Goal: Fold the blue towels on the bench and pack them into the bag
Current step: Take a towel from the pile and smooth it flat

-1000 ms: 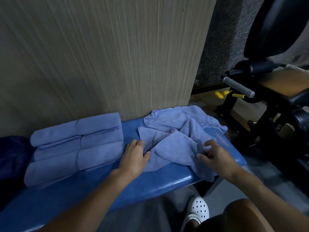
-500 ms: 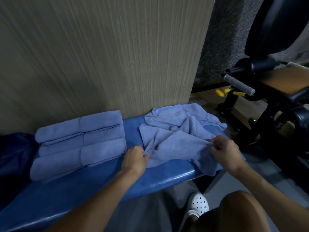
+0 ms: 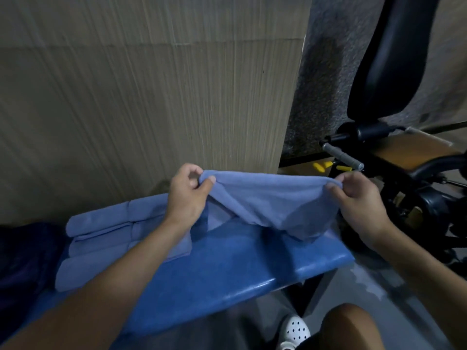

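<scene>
A pale wall panel (image 3: 151,97) with a fine vertical wood grain fills the background behind a padded table (image 3: 227,274), whose glossy blue vinyl catches light along its rounded front edge. To the right stands a black exercise machine (image 3: 389,59) with a smooth curved pad and a grey knurled handle (image 3: 341,156); its lower frame is lost in shadow. At the left edge, a dark blue bag (image 3: 22,261) is cut off by the frame and too dim to make out in detail. On the table beside it lie the folded towels (image 3: 101,236), soft blue terry in neat oblong rolls laid side by side, partly hidden behind the left forearm. Above the table's right half, a loose towel (image 3: 273,198) of the same nap is held up and stretched level between two hands, its lower part sagging in rumpled folds onto the vinyl. The left hand (image 3: 187,195) and the right hand (image 3: 358,200) each take a top corner, the grip pinching cloth between thumb and curled fingers. Below, a white perforated clog (image 3: 294,329) shows beside a bare knee. Small yellow pieces (image 3: 322,166) lie on the floor beyond, too small to identify.
</scene>
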`<move>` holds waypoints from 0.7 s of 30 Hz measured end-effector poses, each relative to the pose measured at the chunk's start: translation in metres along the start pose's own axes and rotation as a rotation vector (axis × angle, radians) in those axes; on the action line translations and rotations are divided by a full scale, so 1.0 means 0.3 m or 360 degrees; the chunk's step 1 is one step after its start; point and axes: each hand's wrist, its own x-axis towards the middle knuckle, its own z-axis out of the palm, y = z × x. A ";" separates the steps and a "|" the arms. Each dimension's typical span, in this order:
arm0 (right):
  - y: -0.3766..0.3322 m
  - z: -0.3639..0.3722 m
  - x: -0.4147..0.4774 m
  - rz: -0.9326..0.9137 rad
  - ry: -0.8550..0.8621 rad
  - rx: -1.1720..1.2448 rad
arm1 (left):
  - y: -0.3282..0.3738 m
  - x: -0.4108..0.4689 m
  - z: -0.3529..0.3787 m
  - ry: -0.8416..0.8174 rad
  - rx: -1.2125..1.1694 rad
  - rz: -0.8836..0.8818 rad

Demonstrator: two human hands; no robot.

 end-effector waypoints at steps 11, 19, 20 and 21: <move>-0.170 -0.023 0.000 0.0185 -0.0104 0.0391 | 0.149 0.031 -0.112 -0.0082 -0.0172 -0.0105; -0.108 -0.027 -0.036 0.0098 -0.0308 -0.0192 | 0.057 -0.003 -0.163 -0.0309 0.0024 -0.0252; -0.097 -0.032 -0.033 0.0064 -0.0302 -0.0285 | 0.046 -0.003 -0.163 -0.0274 0.0040 -0.0274; -0.086 -0.039 -0.029 0.0046 -0.0308 -0.0348 | 0.039 -0.004 -0.164 -0.0247 0.0025 -0.0301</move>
